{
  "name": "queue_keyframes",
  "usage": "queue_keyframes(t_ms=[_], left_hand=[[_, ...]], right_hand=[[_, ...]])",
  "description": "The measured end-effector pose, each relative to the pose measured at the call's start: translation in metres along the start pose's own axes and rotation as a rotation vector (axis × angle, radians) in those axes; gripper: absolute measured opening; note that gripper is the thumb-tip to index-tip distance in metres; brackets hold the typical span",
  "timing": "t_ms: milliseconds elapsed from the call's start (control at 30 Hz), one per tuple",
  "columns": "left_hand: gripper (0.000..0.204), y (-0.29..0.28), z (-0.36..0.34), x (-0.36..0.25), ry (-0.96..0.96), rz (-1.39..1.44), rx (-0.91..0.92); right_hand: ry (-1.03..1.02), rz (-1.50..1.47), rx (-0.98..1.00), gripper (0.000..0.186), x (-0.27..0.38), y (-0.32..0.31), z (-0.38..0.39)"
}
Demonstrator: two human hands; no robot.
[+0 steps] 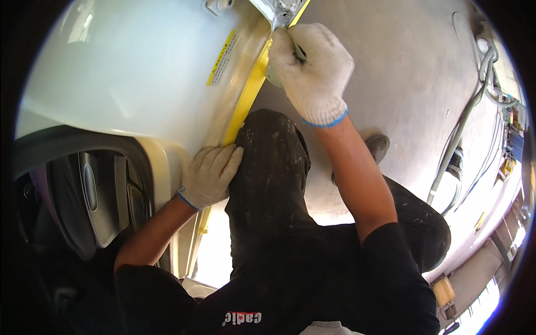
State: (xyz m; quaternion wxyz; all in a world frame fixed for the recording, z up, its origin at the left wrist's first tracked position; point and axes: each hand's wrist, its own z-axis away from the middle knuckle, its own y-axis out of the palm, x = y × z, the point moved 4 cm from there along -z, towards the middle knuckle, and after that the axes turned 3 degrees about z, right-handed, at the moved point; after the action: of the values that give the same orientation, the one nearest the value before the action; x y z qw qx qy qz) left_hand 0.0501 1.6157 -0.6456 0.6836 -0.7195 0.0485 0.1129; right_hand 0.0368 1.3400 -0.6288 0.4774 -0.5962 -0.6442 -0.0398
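Observation:
My right hand (315,72), in a white knit glove with a blue cuff, is closed beside the upper corner of a pale car body panel (139,72). A small dark bit (300,53) shows between its thumb and fingers, but I cannot make out what it is. Yellow masking tape (244,110) runs down the panel's edge, just left of that hand. Lower down, my left hand (209,174), gloved alike, lies with its fingers stretched out on the panel by the tape's lower end. Its fingertips reach my knee.
A window opening (84,131) with dark trim lies left, with the car's interior inside it. The grey floor (402,72) spreads on the right. Hoses and cables (466,123) run along it at far right. My bent knee (268,139) stands between my arms.

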Motion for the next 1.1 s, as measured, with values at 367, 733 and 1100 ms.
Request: queue_keyframes(t_ms=[367, 733, 1100], left_hand=[[0.046, -0.002, -0.002, 0.003, 0.025, -0.001, -0.013], [0.052, -0.006, -0.005, 0.007, 0.023, -0.042, -0.058], [0.052, -0.005, 0.001, -0.005, -0.007, -0.058, -0.033]], right_hand=[[-0.063, 0.013, -0.008, 0.02, 0.0, -0.005, -0.007], [-0.108, 0.06, 0.137, 0.028, 0.008, -0.016, -0.023], [0.254, 0.018, 0.122, 0.016, 0.008, -0.009, 0.012]])
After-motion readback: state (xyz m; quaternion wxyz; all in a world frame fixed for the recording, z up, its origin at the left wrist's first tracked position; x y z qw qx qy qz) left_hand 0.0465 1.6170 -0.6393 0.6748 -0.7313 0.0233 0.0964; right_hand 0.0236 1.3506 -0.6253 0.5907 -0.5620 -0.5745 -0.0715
